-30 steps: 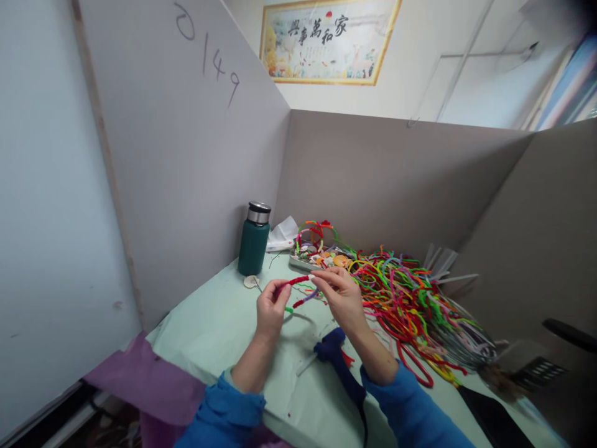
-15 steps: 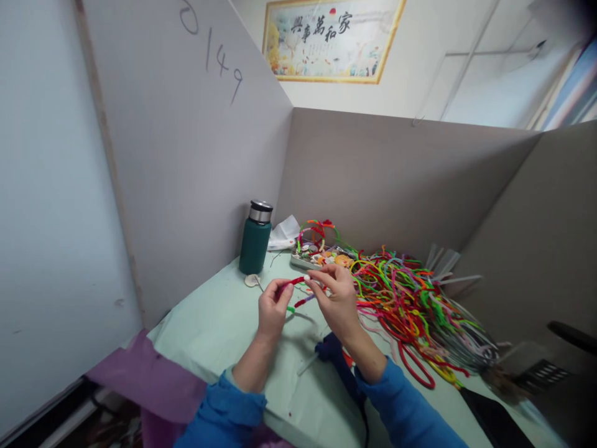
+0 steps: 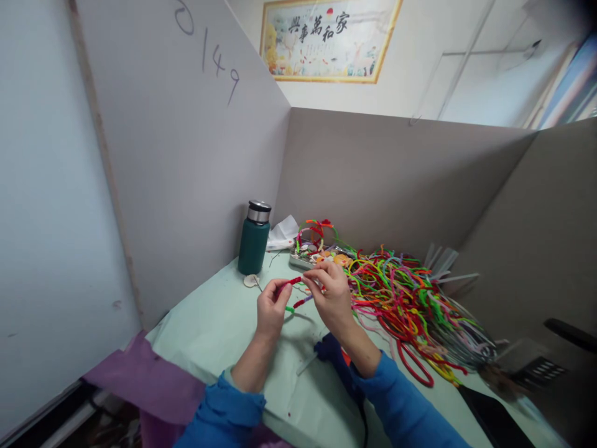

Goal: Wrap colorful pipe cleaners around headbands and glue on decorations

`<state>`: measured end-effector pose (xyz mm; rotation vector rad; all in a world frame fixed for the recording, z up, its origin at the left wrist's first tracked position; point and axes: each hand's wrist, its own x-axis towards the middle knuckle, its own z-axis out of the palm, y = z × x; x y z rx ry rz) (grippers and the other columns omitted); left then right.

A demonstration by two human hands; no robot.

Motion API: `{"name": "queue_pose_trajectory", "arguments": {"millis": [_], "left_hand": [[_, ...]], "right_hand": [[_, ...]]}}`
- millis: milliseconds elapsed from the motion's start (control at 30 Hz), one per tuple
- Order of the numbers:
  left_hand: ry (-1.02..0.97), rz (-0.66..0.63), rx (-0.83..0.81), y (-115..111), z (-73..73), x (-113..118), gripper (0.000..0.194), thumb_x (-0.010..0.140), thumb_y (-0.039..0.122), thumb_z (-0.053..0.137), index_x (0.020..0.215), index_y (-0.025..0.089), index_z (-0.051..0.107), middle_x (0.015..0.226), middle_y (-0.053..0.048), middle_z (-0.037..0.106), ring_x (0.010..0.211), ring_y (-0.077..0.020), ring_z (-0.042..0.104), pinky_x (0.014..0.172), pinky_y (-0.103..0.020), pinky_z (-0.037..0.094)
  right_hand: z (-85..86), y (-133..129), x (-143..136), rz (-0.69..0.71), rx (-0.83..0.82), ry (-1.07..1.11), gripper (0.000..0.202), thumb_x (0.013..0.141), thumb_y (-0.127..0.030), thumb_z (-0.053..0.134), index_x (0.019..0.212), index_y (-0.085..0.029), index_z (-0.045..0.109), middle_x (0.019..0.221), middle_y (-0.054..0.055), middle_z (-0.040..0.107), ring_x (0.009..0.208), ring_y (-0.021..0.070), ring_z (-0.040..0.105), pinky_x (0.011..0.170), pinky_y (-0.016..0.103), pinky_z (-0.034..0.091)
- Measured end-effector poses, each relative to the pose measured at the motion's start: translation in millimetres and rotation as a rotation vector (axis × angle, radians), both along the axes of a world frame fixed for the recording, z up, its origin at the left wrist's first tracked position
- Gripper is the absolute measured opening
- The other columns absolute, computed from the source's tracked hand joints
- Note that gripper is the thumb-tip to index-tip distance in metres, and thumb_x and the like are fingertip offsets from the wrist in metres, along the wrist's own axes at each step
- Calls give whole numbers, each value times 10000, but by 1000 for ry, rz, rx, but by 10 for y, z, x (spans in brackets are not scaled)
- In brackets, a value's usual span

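Observation:
My left hand is closed on a red pipe cleaner, thumb and forefinger pinching it. The pipe cleaner's free end points right, to where my right hand pinches its pale tip; the fingers partly hide that spot. A thin wire end pokes out on the left of my left hand. Just behind and below the hands, a strand with green, red and purple sections shows in part. On the table under my right forearm lies a dark blue glue gun with a clear glue stick next to it.
A green bottle stands at the back left, near a round pale disc. Behind the hands is a metal tray of small decorations. A tangled heap of coloured pipe cleaners covers the right side. Grey partitions enclose the table.
My right fingertips have shifted slightly left on the pipe cleaner's end, covering more of the pale bit there. My left hand keeps its hold; the view has moved a little.

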<state>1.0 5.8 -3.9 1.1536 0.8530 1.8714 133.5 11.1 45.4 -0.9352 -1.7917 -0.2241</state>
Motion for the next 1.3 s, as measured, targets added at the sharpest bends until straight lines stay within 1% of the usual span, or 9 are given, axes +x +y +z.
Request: {"name": "queue_pose_trajectory", "arguments": {"millis": [267, 433, 533, 600, 667, 900, 1167, 1233, 1300], "left_hand": [[-10, 13, -5, -5, 18, -11, 207, 718, 353, 691, 787, 162, 654, 707, -15, 620, 670, -140, 545, 661, -251, 437], [-14, 22, 0, 15, 4, -21, 204, 718, 357, 688, 778, 165, 652, 701, -13, 618, 669, -141, 547, 657, -252, 443], [-19, 17, -7, 25, -3, -23, 203, 717, 356, 688, 776, 165, 653, 700, -13, 618, 663, -138, 543, 652, -250, 440], [-19, 12, -16, 25, -2, -23, 210, 718, 360, 688, 781, 163, 655, 706, -14, 618, 666, -137, 542, 654, -249, 436], [-17, 11, -23, 20, 2, -23, 216, 720, 365, 687, 783, 161, 655, 704, -12, 612, 668, -137, 539, 656, -249, 432], [-22, -3, -28, 14, 5, -26, 223, 709, 367, 695, 783, 160, 654, 704, -13, 611, 666, -137, 534, 656, -253, 424], [-18, -6, -17, 29, 2, -28, 220, 703, 356, 700, 777, 154, 650, 698, -9, 610, 663, -132, 532, 649, -246, 424], [-24, 7, -17, 38, -2, -33, 222, 704, 355, 699, 785, 154, 654, 703, -9, 613, 665, -132, 535, 648, -246, 423], [-53, 44, -18, 56, -14, -43, 223, 707, 356, 698, 795, 155, 656, 711, -8, 613, 667, -129, 536, 646, -243, 421]], "right_hand": [[-27, 9, -32, -3, 34, 22, 95, 856, -283, 641, 829, -249, 725, 857, 40, 640, 861, 206, 537, 804, 378, 394], [-43, 1, -59, -27, 44, 20, 122, 863, -308, 634, 815, -256, 734, 841, 37, 646, 853, 207, 544, 794, 376, 397], [-35, -13, -34, -20, 29, -6, 136, 880, -306, 609, 883, -265, 738, 872, 45, 652, 874, 215, 551, 800, 381, 409], [-21, -20, 2, -1, 26, -7, 163, 892, -281, 586, 969, -265, 729, 913, 54, 651, 898, 219, 552, 805, 381, 420], [-3, -21, 43, 8, 30, -1, 187, 897, -258, 569, 1009, -266, 718, 946, 59, 644, 918, 222, 551, 809, 382, 429], [37, -7, 80, -20, 41, -68, 135, 877, -259, 601, 907, -276, 731, 973, 54, 632, 930, 221, 534, 819, 384, 409], [-21, 30, 7, -11, 78, -86, 126, 876, -243, 611, 822, -250, 725, 894, 40, 639, 878, 204, 527, 813, 376, 400], [9, 32, 9, 8, 67, -94, 135, 881, -250, 604, 830, -252, 729, 903, 44, 642, 890, 207, 537, 826, 379, 409], [60, 44, 38, 40, 46, -72, 147, 890, -254, 582, 916, -256, 727, 961, 56, 642, 927, 212, 551, 846, 376, 424]]}}
